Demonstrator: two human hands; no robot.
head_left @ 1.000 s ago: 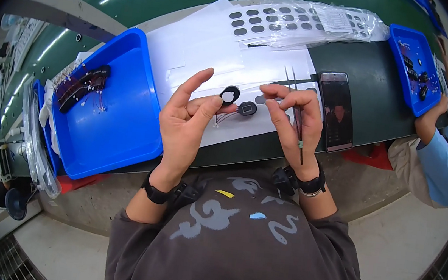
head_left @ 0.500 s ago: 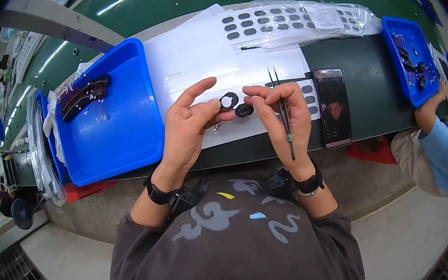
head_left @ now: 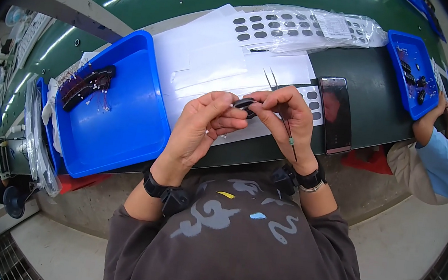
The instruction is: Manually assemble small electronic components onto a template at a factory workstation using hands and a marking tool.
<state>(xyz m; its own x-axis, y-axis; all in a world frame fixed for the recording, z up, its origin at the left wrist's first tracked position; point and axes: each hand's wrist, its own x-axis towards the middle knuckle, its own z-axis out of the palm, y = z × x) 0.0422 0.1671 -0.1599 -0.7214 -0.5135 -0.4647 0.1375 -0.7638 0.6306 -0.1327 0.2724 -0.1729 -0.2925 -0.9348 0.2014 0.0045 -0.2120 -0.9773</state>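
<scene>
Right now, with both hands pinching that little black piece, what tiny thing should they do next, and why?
Probably swing the tweezers around to the small black part. Both the left hand and the right hand pinch that part above the white sheets, while the tweezers sit tucked in the right hand, tips pointing away from it, so they can't work on it yet.

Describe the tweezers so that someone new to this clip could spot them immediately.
Start at the big blue tray on the green bench, then go right to the two hands over the white paper. The tweezers run through the right hand, the only thin metal tool there, two bare tips pointing up away from the person.
</scene>
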